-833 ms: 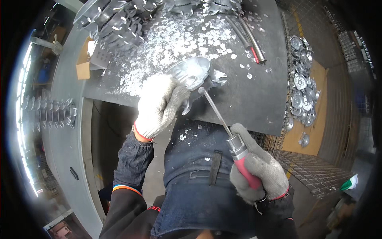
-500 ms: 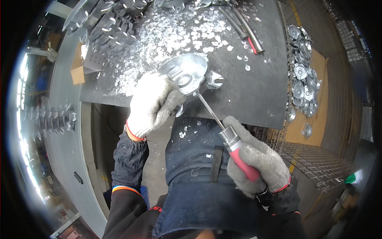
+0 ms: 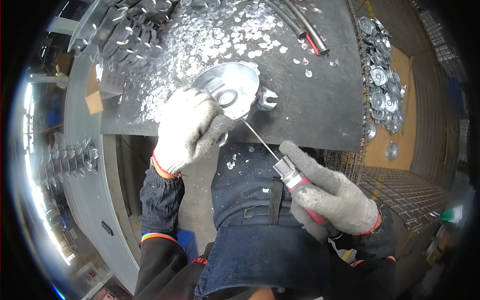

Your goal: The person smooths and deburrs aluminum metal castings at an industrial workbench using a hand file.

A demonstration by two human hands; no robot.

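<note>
My left hand [image 3: 187,127], in a white knit glove, grips a shiny cast-metal housing [image 3: 235,82] by its near left edge. The housing is a shallow bowl with a round raised ring inside and a forked lug at its right. My right hand [image 3: 332,195], in a grey-white glove, is wrapped round a red-handled deburring tool [image 3: 288,171] with a silver collar. Its thin metal rod slants up to the left, and the tip meets the housing's near edge, beside my left fingers. Whether the tip presses on the metal, I cannot tell.
The dark worktop [image 3: 320,110] is littered with small metal flakes [image 3: 210,45]. Stacked castings [image 3: 125,35] stand at the far left, and metal tubes with a red part [image 3: 305,25] lie at the back. A wire basket [image 3: 400,192] on the right holds more castings [image 3: 382,95] on cardboard.
My right hand and the tool's handle have shifted slightly right, and the glove has turned a little. The housing has moved slightly up and left in view, still in my left hand.
</note>
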